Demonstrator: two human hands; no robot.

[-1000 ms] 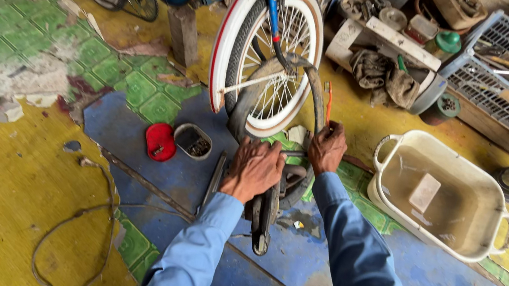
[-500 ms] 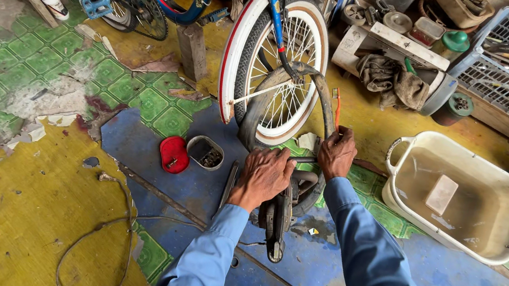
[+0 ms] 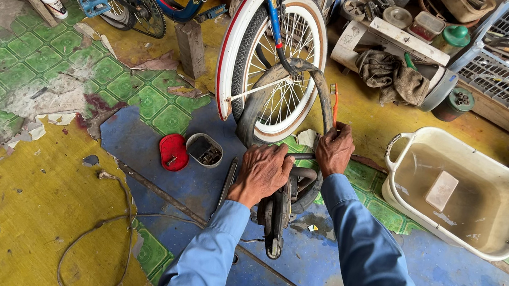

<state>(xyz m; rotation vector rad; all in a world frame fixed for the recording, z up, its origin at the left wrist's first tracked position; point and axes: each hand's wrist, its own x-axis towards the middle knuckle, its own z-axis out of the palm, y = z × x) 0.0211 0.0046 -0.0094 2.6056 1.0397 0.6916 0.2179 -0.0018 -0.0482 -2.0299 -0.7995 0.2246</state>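
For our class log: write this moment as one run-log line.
left hand: pressing inner tube down | right hand: gripping inner tube | nearby: bicycle wheel, water basin

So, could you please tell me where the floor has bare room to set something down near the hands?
Bare blue floor lies below the white basin, right of the right hand. Yellow floor left of the left hand is open beyond the wire loop. It is crowded around the inner tube, the red lid, the small tin and the wheel.

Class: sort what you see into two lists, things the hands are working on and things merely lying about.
In hand:
left hand
right hand
black rubber inner tube

Lying about:
cream plastic water basin
red round lid
small open tin
white squeeze bottle
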